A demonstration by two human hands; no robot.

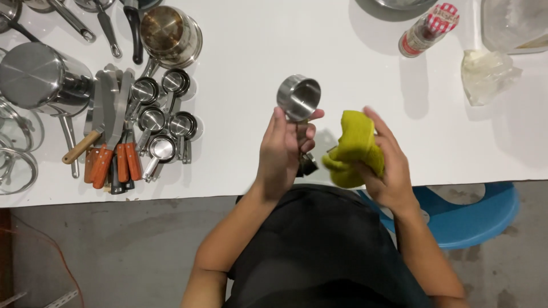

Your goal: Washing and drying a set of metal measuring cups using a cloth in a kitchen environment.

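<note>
Room: White worktop (274, 51) filled most of my view, with a grey floor below it and a blue plastic stool (474, 214) by my right side.
Left hand: My left hand (281, 151) was closed around the handle of a shiny metal measuring cup (299, 97). I held it up over the worktop, just in front of me.
Right hand: My right hand (383, 162) was closed around a bunched yellow-green cloth (355, 147). The cloth was just beside the cup's handle, and I could not tell if it touched it.
Cup: It was tipped on its side and looked empty inside.
How far along: I think the wiping of this cup was in the middle, not finished. Six more small metal measuring cups (162, 117) lay in a group on the left of the worktop, all looking empty. I could not tell which of those were wiped.
Other pots: A steel pot (171, 35) with nothing in it and a tall steel pot (41, 77) sat near the cups.
Knives: Some knives with orange handles (114, 142) lay flat beside the cups.
Far side: A small bottle with a red-checked lid (428, 28) lay on its side. A clear plastic bag (486, 73) sat near it with something white in it.
</note>
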